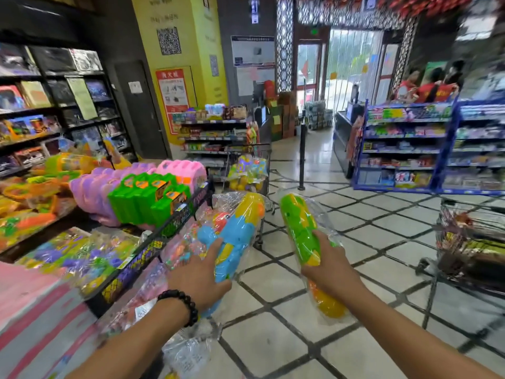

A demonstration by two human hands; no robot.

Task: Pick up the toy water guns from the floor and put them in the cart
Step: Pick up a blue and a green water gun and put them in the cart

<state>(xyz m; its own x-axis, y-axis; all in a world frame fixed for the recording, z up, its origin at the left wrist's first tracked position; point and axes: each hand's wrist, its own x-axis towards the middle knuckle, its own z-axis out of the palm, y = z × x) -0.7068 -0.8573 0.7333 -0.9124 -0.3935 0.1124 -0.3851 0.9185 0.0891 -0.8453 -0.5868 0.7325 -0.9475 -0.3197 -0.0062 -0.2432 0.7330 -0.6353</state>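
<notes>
Both bare forearms are extended forward from the lower edge of the view. The left hand is held palm down with fingers curled, a dark bead bracelet worn at its wrist. The right hand is clenched, knuckles upward.

One camera sits on the person's head. It looks forward and down, close over both arms, toward the shop door at 12 o'clock.

A shop with a white tiled floor, a yellow pillar, blue shelves and a bright glass door.
</notes>
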